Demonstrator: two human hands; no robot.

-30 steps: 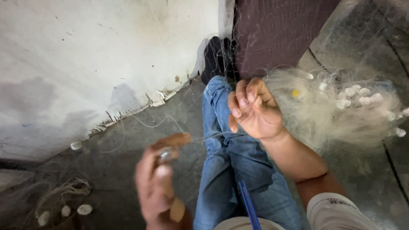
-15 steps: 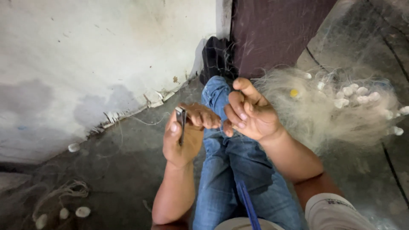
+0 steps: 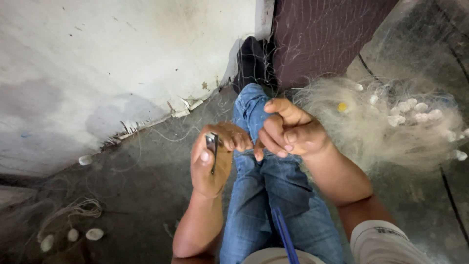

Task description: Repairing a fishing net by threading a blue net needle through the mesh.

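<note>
Seen from above, looking down at two bare hands over a leg in blue jeans (image 3: 264, 195) stretched along a dark concrete floor (image 3: 137, 186). Left hand (image 3: 215, 159) raised palm up, fingers curled closed around a small metal clipper (image 3: 212, 146), thumb pressed on its upper end. Right hand (image 3: 290, 132) just beside it, fingertips nearly touching the left hand's knuckles, fingers bent inward and pinched narrow as if on a thin strand; too fine to tell whether a line is actually gripped. Heap of pale fishing net (image 3: 391, 127) with small white floats piled on the floor to the right, just behind the right forearm, with a yellow float among them. Fine net strands trailing across the floor and over a dark brown panel (image 3: 322, 39) at the top. Peeling white wall (image 3: 112, 63) on the left. Three more white floats (image 3: 71, 235) with a coil of line at lower left, well apart from both hands.
</note>
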